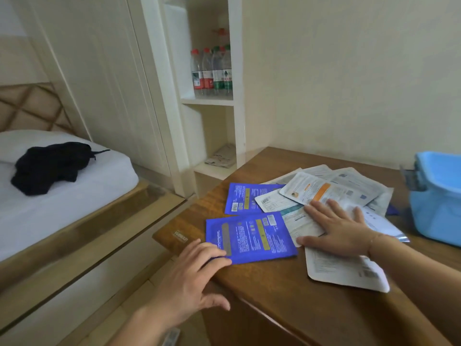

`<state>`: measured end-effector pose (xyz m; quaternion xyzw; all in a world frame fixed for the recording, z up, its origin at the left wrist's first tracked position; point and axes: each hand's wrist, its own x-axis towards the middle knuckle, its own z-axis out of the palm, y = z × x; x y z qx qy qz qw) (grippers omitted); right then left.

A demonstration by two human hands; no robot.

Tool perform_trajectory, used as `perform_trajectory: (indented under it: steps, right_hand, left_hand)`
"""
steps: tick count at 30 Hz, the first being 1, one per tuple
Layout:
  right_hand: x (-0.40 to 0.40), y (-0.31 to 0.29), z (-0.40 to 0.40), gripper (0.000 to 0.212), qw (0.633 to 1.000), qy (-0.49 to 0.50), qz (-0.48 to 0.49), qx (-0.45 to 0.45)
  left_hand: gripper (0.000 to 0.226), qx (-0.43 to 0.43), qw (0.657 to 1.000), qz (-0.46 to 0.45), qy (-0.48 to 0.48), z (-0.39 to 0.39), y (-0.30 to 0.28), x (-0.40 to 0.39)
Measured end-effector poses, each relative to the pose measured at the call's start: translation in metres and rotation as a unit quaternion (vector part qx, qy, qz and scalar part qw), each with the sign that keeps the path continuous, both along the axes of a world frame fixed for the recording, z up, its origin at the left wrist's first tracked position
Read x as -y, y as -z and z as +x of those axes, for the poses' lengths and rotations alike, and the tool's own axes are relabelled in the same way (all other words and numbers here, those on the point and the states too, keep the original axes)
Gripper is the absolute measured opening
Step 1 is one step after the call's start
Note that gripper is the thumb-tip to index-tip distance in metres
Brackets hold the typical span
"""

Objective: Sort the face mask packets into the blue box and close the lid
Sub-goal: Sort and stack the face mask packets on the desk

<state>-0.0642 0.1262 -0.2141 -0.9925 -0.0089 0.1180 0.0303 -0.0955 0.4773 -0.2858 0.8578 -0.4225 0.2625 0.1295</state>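
Observation:
Several face mask packets lie spread on the wooden table point(287, 290). A blue packet point(252, 237) lies nearest the table's left edge, and a second blue packet point(243, 198) lies behind it. White packets point(336, 188) overlap in a heap to the right, with one white packet point(346, 273) near the front. My left hand point(189, 278) touches the near blue packet's front left corner with straight fingers. My right hand point(341, 231) rests flat, fingers spread, on the white heap. The blue box point(439, 203) stands at the right edge, partly cut off by the frame.
A white shelf unit point(212, 101) with several water bottles point(212, 71) stands behind the table's left end. A bed point(62, 186) with a black garment point(50, 166) lies to the left. A plain wall backs the table.

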Motion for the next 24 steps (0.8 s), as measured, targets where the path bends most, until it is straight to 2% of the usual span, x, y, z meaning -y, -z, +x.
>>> perform_trajectory:
  steps: [2, 4, 7, 8, 11, 13, 16, 18, 21, 23, 24]
  right_hand:
    - [-0.007, -0.003, -0.004, 0.096, 0.999, -0.009, 0.012, 0.044]
    - [-0.026, -0.011, -0.014, 0.086, 0.988, -0.080, 0.056, 0.116]
    - [-0.072, -0.018, -0.046, 0.076, 0.967, -0.220, 0.097, 0.089]
    - [-0.087, -0.013, -0.058, 0.080, 0.960, -0.259, 0.074, 0.079]
    - [-0.116, 0.010, -0.087, 0.086, 0.936, -0.314, 0.011, 0.160]
    - [-0.127, 0.019, -0.095, 0.080, 0.929, -0.311, -0.014, 0.202]
    - [-0.134, 0.031, -0.096, 0.067, 0.928, -0.296, -0.039, 0.222]
    - [-0.136, 0.037, -0.096, 0.054, 0.924, -0.289, -0.047, 0.245]
    - [-0.136, 0.037, -0.098, 0.046, 0.914, -0.288, -0.003, 0.287]
    - [-0.133, 0.029, -0.100, 0.040, 0.905, -0.275, 0.073, 0.315]
    - [-0.131, 0.022, -0.103, 0.036, 0.908, -0.241, 0.129, 0.318]
  left_hand:
    - [0.053, 0.031, 0.999, -0.008, 0.018, -0.001, -0.001, -0.009]
    - [0.031, 0.051, 0.997, -0.037, 0.041, 0.000, -0.001, -0.016]
    - [0.020, 0.047, 0.991, -0.114, 0.046, 0.001, -0.002, -0.027]
    - [0.020, 0.043, 0.989, -0.142, 0.026, 0.001, -0.001, -0.032]
    - [0.017, -0.019, 0.964, -0.250, -0.092, -0.004, 0.004, -0.039]
    - [0.032, -0.087, 0.921, -0.334, -0.183, -0.012, 0.011, -0.035]
    - [0.059, -0.193, 0.824, -0.457, -0.272, -0.022, 0.021, -0.018]
    - [0.051, -0.247, 0.762, -0.519, -0.298, -0.027, 0.024, -0.006]
    - [0.016, -0.378, 0.689, -0.547, -0.289, -0.041, 0.029, 0.016]
    - [0.030, -0.512, 0.661, -0.511, -0.202, -0.058, 0.027, 0.030]
    - [0.026, -0.564, 0.643, -0.496, -0.149, -0.067, 0.020, 0.037]
